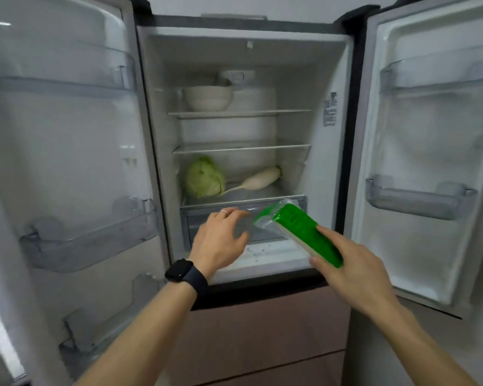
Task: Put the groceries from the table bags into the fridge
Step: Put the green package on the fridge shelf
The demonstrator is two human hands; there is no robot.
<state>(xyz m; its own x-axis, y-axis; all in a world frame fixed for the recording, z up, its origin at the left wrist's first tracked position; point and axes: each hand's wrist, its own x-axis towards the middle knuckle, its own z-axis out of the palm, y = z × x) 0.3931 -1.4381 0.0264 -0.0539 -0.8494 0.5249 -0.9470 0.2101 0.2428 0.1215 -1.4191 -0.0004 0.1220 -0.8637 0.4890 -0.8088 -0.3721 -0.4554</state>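
The fridge stands open in front of me with both doors swung wide. My right hand grips a long green plastic packet by its near end, and the packet points toward the clear crisper drawer at the bottom of the compartment. My left hand, with a dark watch on the wrist and a ring on one finger, hovers with relaxed spread fingers just in front of that drawer and holds nothing. A green cabbage and a white radish lie on the lowest shelf above the drawer.
A white bowl sits on the top glass shelf. The middle shelf holds nothing. Clear door bins hang on the left door and the right door. Brown drawer fronts lie below the compartment.
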